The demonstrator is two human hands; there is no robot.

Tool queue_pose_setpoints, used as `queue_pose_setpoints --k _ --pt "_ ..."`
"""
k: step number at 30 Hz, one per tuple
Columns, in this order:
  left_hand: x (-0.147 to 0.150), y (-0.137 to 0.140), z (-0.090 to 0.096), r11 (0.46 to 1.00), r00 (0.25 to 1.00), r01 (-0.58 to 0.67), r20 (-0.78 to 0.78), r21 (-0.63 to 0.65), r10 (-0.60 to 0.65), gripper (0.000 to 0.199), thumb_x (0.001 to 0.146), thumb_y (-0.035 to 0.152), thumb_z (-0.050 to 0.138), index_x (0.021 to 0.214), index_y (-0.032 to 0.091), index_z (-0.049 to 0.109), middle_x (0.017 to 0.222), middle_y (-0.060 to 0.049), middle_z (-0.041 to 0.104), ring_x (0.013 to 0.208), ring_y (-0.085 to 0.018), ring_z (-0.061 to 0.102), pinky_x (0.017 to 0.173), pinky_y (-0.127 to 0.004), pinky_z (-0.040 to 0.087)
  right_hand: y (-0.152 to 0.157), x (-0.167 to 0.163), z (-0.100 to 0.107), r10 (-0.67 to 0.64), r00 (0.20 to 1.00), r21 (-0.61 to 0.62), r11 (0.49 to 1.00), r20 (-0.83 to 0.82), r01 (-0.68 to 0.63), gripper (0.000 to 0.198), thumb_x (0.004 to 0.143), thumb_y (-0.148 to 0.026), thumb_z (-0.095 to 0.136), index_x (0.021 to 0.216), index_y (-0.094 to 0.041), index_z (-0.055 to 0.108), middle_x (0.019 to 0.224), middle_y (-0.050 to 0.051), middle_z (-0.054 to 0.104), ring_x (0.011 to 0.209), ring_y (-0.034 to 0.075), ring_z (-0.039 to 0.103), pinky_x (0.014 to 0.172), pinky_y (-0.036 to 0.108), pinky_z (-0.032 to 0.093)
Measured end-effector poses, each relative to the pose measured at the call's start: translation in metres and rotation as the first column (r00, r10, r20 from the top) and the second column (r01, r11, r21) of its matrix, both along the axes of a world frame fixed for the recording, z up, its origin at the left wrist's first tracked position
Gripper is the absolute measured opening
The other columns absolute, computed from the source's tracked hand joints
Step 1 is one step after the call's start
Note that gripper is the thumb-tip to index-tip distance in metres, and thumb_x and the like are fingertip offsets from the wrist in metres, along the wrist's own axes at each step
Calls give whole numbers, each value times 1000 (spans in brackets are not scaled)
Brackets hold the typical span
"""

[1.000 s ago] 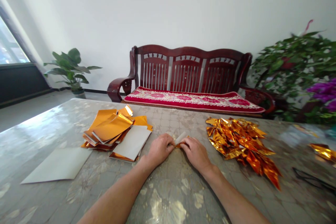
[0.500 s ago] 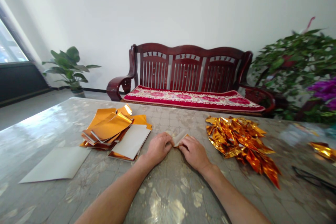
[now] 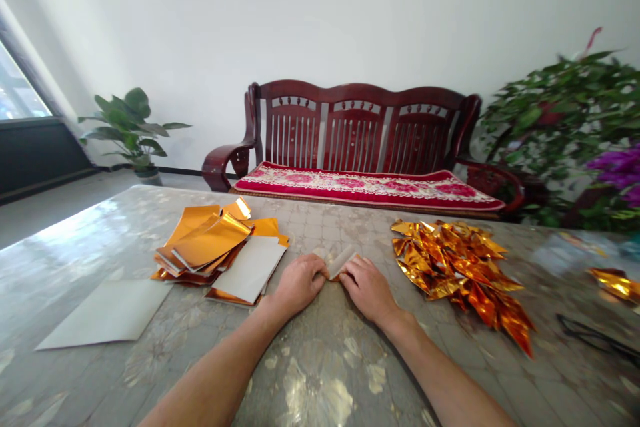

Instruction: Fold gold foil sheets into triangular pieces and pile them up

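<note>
Between my hands, low over the middle of the table, is a small piece of foil paper (image 3: 340,261), its pale backing showing and a bit of gold at its lower edge. My left hand (image 3: 301,282) pinches its left corner, fingers curled. On the other side my right hand (image 3: 366,285) grips the right part, thumb and fingers pressed together. The fingers cover much of the paper, so its full shape is hidden. Left of my hands lies a stack of gold foil sheets (image 3: 210,240), with a pale-side-up sheet (image 3: 253,268) at its near right.
Folded, shiny gold foil pieces (image 3: 453,267) are heaped on the right. A single pale sheet (image 3: 107,312) lies at the left. Black-framed glasses (image 3: 595,335), clear plastic (image 3: 570,253) and another foil piece (image 3: 617,285) sit far right. A wooden bench (image 3: 355,127) stands behind the table (image 3: 320,373).
The right side of the foil paper has shifted slightly under my right fingers, and less gold shows there. Both hands stay in nearly the same place.
</note>
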State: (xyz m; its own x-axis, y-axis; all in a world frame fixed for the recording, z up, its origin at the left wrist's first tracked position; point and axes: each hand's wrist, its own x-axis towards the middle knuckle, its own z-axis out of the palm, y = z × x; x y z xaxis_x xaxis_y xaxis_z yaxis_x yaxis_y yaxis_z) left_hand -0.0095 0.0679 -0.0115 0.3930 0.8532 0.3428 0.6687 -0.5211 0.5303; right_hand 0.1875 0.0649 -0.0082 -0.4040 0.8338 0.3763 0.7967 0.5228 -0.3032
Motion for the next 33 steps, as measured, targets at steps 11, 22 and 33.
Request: queue_pose_setpoints --k 11,22,33 --pt "5 -8 12 998 992 -67 -110 -2 66 14 85 19 58 78 21 71 93 -3 71 93 -18 63 87 -26 45 2 -2 -2 -46 998 21 999 33 45 17 94 -21 52 79 -21 59 86 4 62 89 20 54 78 30 40" --pt "19 -14 11 970 932 -226 -271 87 242 22 91 32 56 77 19 67 90 -8 67 91 -24 60 81 -33 42 2 -5 1 -79 994 2 997 71 80 16 94 -21 52 79 -21 59 88 5 63 88 20 55 77 30 39" --pt "26 -16 11 945 886 -312 -327 101 328 25 92 32 52 79 19 68 93 -9 66 92 -24 57 78 -36 38 3 -7 1 -97 992 -23 995 76 99 15 94 -20 52 79 -21 57 89 5 64 89 20 56 78 30 38"
